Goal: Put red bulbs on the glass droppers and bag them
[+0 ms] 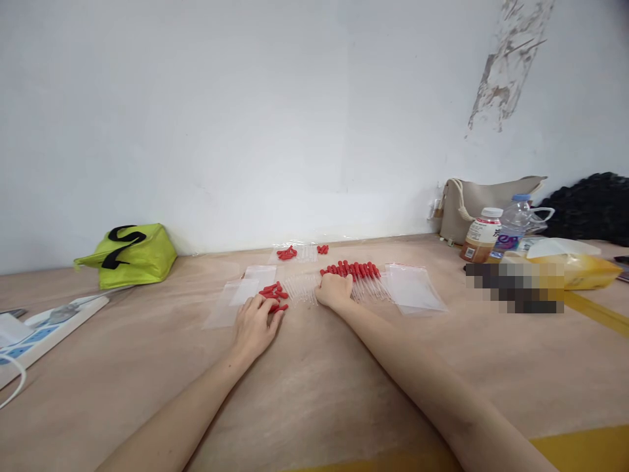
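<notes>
1. While both hands bend to the worktop (304,380), the red-capped tubes (362,270) lie side by side in a row, taken below as the landmark.
2. Right hand (335,290): at the left end of the row, knuckles up, fingers curled under; from where I stand, I cannot tell whether its grip holds anything.
3. Left hand (255,321): well left of the row, fingers bent over loose red caps (282,295); I cannot tell whether its grip has closed on one.
4. Bare tubes (301,290): just left of the row, fanned out.
5. Plastic bag (417,288): just right of the row, flat.
6. Progress, as judged: the row appears done; the bare tubes and loose red caps remain, as do farther red caps (287,253), behind the row and leftward.
</notes>
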Motion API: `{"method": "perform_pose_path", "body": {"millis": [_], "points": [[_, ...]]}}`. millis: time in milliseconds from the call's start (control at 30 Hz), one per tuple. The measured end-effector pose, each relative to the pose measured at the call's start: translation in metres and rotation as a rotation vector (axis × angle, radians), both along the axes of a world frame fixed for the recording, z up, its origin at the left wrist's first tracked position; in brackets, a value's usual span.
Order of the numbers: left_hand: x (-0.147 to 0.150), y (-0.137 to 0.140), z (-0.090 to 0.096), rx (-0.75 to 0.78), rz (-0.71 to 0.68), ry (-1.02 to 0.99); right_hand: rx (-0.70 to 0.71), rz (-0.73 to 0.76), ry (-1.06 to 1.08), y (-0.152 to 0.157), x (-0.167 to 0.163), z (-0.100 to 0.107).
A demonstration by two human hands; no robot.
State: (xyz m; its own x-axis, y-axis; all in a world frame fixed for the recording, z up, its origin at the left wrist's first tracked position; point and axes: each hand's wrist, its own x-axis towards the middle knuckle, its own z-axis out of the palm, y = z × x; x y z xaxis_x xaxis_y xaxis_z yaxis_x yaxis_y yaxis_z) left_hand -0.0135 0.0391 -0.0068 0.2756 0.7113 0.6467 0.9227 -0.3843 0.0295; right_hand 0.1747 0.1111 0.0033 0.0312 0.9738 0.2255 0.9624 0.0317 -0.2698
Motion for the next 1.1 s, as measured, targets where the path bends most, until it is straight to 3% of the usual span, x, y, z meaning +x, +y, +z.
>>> {"method": "perform_pose_path", "body": {"millis": [200, 400, 500, 533, 600, 667, 833, 1100], "points": [[0.004, 0.005, -0.005, 0.030, -0.006, 0.029, -0.075, 0.028, -0.029, 0.008, -0.009, 0.007], [0.010, -0.006, -0.001, -0.059, -0.194, -0.103, -0.018, 0.099, -0.037, -0.014, 0.001, 0.017], [0.019, -0.015, -0.002, -0.153, -0.238, -0.237, 0.079, 0.234, -0.044, -0.039, 0.026, 0.010], [0.022, -0.017, -0.003, -0.176, -0.259, -0.260, 0.138, 0.343, -0.028, -0.047, 0.036, 0.005], [0.028, -0.021, -0.004, -0.219, -0.334, -0.246, 0.196, 0.484, 0.045, -0.062, 0.056, -0.007], [0.032, -0.022, -0.005, -0.272, -0.393, -0.191, 0.270, 0.521, 0.151, -0.072, 0.071, -0.018], [0.033, -0.021, -0.003, -0.353, -0.338, -0.187, 0.336, 0.532, 0.305, -0.084, 0.078, -0.024], [0.037, -0.027, 0.001, -0.388, -0.365, -0.325, 0.298, 0.651, 0.256, -0.099, 0.068, -0.017]]}}
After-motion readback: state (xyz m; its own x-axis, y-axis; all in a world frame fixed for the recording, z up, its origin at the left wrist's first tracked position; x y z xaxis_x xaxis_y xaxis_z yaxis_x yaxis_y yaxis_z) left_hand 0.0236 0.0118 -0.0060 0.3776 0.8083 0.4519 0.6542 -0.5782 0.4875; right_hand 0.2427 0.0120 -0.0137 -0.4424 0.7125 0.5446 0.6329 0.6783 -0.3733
